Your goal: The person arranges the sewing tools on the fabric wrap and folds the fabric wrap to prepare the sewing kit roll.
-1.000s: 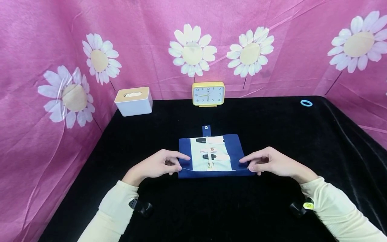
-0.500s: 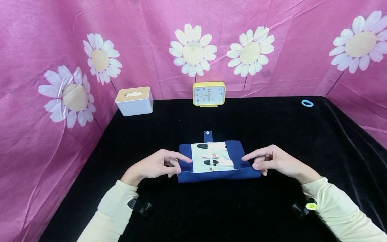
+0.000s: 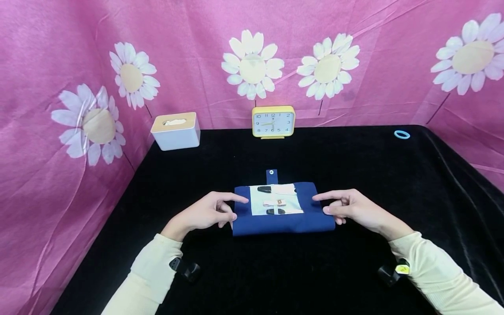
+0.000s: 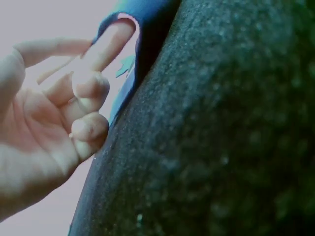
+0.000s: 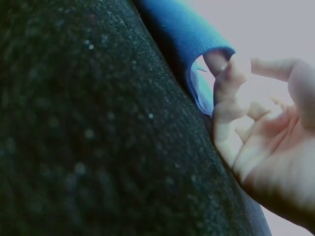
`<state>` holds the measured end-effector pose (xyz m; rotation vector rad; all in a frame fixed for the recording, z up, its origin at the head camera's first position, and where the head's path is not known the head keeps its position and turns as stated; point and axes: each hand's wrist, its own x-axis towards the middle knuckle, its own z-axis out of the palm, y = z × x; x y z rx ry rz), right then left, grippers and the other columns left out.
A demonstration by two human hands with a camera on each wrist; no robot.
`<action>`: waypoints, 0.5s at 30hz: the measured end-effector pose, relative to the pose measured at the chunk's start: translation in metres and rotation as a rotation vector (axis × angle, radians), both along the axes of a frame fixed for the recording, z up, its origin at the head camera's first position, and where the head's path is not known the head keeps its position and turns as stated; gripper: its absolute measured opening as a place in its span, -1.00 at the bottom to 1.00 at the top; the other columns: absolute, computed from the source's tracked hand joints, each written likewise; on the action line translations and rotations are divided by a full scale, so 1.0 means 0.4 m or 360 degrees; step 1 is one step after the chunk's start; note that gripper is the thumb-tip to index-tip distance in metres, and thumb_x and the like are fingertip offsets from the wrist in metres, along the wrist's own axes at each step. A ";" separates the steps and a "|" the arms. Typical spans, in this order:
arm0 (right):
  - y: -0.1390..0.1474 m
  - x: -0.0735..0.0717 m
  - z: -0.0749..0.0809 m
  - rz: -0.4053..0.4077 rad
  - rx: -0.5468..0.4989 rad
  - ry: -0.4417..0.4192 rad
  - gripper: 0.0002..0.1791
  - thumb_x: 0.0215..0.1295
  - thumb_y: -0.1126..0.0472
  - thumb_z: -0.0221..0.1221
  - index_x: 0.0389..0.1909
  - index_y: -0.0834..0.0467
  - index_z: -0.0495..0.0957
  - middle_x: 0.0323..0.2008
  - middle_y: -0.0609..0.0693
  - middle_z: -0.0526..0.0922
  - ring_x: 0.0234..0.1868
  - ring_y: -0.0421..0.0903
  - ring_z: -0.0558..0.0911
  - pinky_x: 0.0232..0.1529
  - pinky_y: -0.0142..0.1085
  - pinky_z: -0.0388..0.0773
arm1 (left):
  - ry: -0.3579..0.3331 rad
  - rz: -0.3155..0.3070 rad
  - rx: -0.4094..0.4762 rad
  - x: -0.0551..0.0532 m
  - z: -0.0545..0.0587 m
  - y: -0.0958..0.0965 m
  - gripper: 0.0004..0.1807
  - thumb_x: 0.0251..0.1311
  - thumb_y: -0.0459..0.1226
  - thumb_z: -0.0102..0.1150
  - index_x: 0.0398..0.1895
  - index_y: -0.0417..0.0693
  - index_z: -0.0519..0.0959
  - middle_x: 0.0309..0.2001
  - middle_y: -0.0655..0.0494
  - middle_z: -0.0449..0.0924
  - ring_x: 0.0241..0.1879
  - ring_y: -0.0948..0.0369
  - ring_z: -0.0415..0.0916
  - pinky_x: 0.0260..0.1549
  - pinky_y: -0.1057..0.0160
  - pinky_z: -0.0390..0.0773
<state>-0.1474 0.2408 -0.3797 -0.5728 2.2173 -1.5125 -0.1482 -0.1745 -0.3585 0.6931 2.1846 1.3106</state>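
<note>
On the black cloth lies a dark blue fabric roll-up pouch [image 3: 283, 225], its near edge folded over into a loose roll. Its pale inner panel [image 3: 257, 203] still shows, with several small pale-pink and black-ended tools [image 3: 264, 189] strapped in it. My left hand [image 3: 208, 211] pinches the left end of the fold, one finger inside the roll's opening and the index finger stretched over the blue side. At the other end my right hand [image 3: 356, 212] grips the fold likewise, a finger inside the roll [image 5: 182, 24] in the right wrist view. A snap strap [image 3: 271, 176] points away.
A white tissue box [image 3: 177, 135] with a wood-look lid stands at the back left. Behind the pouch is a yellow clock [image 3: 273, 122]. A light blue ring [image 3: 402, 134] lies at the back right. Pink curtain [image 3: 189, 52] with daisies closes off the back and sides.
The near edge of the pouch has been rolled farther over, covering more of the panel and its lower tools. The strap and far edge have shifted slightly toward me.
</note>
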 end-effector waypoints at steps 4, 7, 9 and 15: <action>-0.008 -0.004 -0.007 -0.0089 0.0038 0.0022 -0.48 0.37 0.24 0.25 0.30 0.34 0.46 -0.65 -0.18 0.50 -0.61 -0.30 0.48 -0.59 -0.33 0.48 | -0.0006 0.0070 -0.0034 -0.002 -0.004 0.006 -0.43 0.27 -0.44 0.15 0.38 -0.11 0.44 -0.54 -0.04 0.69 -0.63 0.22 0.38 -0.56 0.34 0.37; -0.015 -0.005 -0.009 -0.0145 0.0065 0.0029 -0.46 0.35 0.22 0.27 0.30 0.34 0.45 -0.68 -0.17 0.48 -0.65 -0.30 0.42 -0.67 -0.36 0.39 | -0.0007 0.0102 -0.0043 -0.004 -0.009 0.010 -0.40 0.26 -0.45 0.17 0.40 -0.08 0.41 -0.58 -0.01 0.69 -0.65 0.23 0.38 -0.58 0.34 0.37; -0.021 -0.005 -0.009 -0.0171 0.0070 0.0021 -0.44 0.35 0.22 0.27 0.30 0.35 0.44 -0.69 -0.17 0.45 -0.68 -0.30 0.37 -0.70 -0.36 0.33 | -0.0017 0.0115 -0.0044 -0.005 -0.012 0.012 -0.37 0.27 -0.47 0.18 0.43 -0.07 0.39 -0.60 0.00 0.67 -0.66 0.23 0.39 -0.58 0.34 0.37; -0.032 -0.002 -0.003 -0.0232 0.0092 -0.0017 -0.39 0.33 0.21 0.29 0.34 0.35 0.40 -0.72 -0.17 0.43 -0.70 -0.30 0.35 -0.74 -0.37 0.29 | -0.0048 0.0168 -0.0058 -0.005 -0.013 0.020 -0.33 0.27 -0.50 0.18 0.45 -0.04 0.35 -0.61 0.00 0.65 -0.67 0.23 0.38 -0.59 0.33 0.36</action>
